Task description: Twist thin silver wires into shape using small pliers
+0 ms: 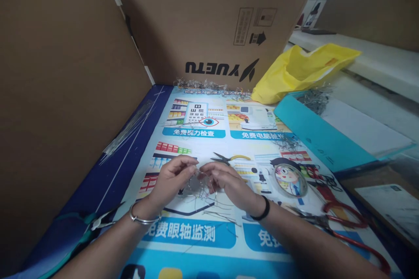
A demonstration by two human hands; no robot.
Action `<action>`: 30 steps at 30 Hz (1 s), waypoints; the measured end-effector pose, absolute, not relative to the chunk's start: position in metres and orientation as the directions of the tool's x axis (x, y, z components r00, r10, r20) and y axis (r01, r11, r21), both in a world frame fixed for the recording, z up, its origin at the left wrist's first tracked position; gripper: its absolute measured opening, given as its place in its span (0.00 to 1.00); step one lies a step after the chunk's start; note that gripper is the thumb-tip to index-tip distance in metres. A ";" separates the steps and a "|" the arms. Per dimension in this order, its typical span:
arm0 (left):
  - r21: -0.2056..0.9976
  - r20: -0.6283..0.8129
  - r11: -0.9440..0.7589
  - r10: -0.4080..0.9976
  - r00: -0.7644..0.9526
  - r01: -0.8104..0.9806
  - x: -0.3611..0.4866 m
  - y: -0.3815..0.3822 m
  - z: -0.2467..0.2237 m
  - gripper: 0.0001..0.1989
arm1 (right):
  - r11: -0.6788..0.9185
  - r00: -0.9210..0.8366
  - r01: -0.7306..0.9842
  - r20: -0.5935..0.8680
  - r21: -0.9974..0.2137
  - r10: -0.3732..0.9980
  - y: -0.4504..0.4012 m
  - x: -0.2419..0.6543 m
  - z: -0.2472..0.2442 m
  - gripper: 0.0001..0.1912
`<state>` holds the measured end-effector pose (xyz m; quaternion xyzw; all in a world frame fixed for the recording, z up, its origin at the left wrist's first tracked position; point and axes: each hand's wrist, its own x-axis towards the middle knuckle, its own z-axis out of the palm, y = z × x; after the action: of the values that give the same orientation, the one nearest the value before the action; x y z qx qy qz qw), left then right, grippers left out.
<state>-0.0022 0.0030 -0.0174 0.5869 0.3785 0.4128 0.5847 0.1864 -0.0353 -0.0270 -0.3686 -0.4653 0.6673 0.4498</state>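
Observation:
My left hand (175,178), with a silver bangle at the wrist, pinches a thin wire loop (190,186) between thumb and fingers. On the loop's other side, my right hand (233,183), with a black band at the wrist, has its fingers curled in on the same wire; its thumb is partly hidden. Loose thin wires (221,216) lie on the printed sheet just below the hands. Beyond the fingertips rest small pliers (240,157) with a yellow handle and dark jaws.
Green-handled pliers (77,237) lie at left, near a bundle of straight wires (127,133). At right are a tape roll (306,185), red-handled scissors (345,213), a teal box (322,133) and a yellow bag (294,74). Cardboard walls (209,22) stand behind and left.

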 end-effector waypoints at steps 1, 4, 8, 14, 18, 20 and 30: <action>0.999 0.030 -0.016 0.926 0.376 -0.041 -0.003 0.003 -0.018 0.08 | -0.166 -0.332 -0.243 -0.079 -0.956 0.940 -0.034 0.186 -0.027 0.13; 0.999 -0.001 0.015 0.926 0.378 -0.034 -0.004 0.004 -0.020 0.09 | -0.183 -0.402 -0.190 -0.094 -0.965 0.911 -0.033 0.186 -0.025 0.14; 0.999 0.017 0.000 0.931 0.364 -0.047 -0.004 0.005 -0.020 0.10 | -0.265 -0.452 -0.187 -0.156 -0.946 0.878 -0.032 0.187 -0.023 0.14; 0.998 0.049 -0.034 0.934 0.355 -0.048 -0.005 0.009 -0.011 0.08 | -0.317 -0.385 -0.250 -0.206 -0.915 0.900 -0.029 0.193 -0.024 0.11; 0.999 0.049 -0.042 0.930 0.365 -0.027 -0.007 0.011 -0.006 0.08 | -0.276 -0.352 -0.299 -0.163 -0.914 0.922 -0.026 0.195 -0.025 0.10; 0.999 0.037 -0.033 0.925 0.378 -0.017 -0.009 0.013 -0.005 0.08 | -0.253 -0.323 -0.312 -0.149 -0.916 0.935 -0.026 0.195 -0.026 0.10; 1.000 0.006 -0.017 0.908 0.419 0.023 -0.015 0.024 -0.005 0.06 | -0.199 -0.200 -0.242 -0.152 -0.950 0.968 -0.027 0.187 -0.031 0.14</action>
<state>-0.0147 0.0236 -0.0046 0.6050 0.3849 0.3776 0.5859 0.1871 -0.0268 -0.0314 -0.4256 -0.4263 0.6469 0.4676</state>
